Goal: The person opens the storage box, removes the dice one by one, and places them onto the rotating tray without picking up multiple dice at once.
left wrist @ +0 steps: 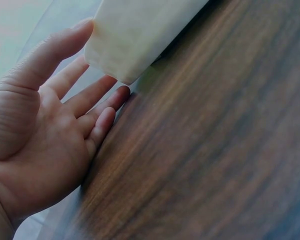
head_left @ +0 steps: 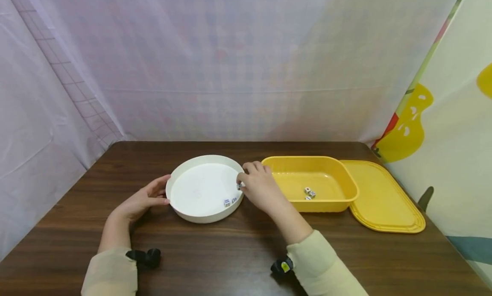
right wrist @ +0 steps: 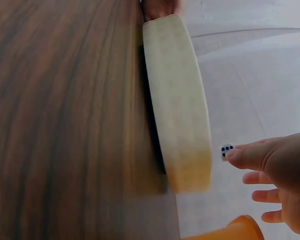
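Observation:
A round white tray (head_left: 200,189) lies on the table, with two white dice (head_left: 227,203) near its right front edge. My left hand (head_left: 144,200) touches the tray's left side from outside; in the left wrist view its thumb and fairly straight fingers (left wrist: 92,95) rest against the outer wall. Over the tray's right rim, my right hand (head_left: 261,185) pinches a die (right wrist: 227,151) with blue dots between thumb and fingertips. To the right stands a yellow rectangular container (head_left: 313,206) with three dice (head_left: 312,194) inside.
A yellow lid (head_left: 388,197) lies beside the container, partly behind its right side. The dark wooden table (head_left: 207,257) reaches back to a pale curtain (head_left: 230,65). A patterned cloth (head_left: 453,168) hangs at the right.

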{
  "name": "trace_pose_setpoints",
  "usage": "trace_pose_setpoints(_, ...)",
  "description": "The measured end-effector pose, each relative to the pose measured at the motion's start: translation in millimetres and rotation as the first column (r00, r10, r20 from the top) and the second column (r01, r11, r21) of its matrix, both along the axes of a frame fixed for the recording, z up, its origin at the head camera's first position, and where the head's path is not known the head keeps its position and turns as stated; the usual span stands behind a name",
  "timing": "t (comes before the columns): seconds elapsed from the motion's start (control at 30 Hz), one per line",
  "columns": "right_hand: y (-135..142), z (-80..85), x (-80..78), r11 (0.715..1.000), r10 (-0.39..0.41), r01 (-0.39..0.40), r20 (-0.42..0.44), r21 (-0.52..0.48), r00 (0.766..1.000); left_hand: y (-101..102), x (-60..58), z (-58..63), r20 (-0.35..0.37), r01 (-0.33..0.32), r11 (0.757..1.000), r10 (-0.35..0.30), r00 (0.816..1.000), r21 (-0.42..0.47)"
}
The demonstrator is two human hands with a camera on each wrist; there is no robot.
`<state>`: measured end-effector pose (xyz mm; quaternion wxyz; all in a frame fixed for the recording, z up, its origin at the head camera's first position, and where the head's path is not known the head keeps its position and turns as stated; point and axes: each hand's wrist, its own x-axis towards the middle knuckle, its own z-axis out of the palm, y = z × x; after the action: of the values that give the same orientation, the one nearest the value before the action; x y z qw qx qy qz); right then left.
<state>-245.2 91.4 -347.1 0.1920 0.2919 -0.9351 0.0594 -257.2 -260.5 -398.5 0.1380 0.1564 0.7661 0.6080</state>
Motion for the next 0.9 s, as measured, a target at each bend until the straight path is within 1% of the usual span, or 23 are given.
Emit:
trace_pose_setpoints(0.17,-3.8,-4.7,-0.2,1.0,0.019,-0.019,-0.008,-0.003,1.0,0.5,-0.4,0.1,0.007,-0.005,1.0,0.005,1.0,-0.002)
trace_pose_setpoints(0.53,-6.8,-14.3,-3.4,1.0,-0.008,0.008,-0.01,0.021,1.0,0.3,1.3,1.3,0.007,-0.003,1.0,0.003,1.0,0.019)
trace_pose_setpoints(0.67,-6.3,-15.8,-4.0,1.0,-0.011,0.012,-0.022,0.027,1.0,0.7,1.5,1.4,0.007,-0.004,1.0,0.004,1.0,0.02)
trace_pose_setpoints(0.9,-3.9,-14.0,-3.1,1.0,-0.009,0.009,-0.016,0.023,1.0,0.5,0.4,0.7,-0.002,0.001,1.0,-0.001,1.0,0.009)
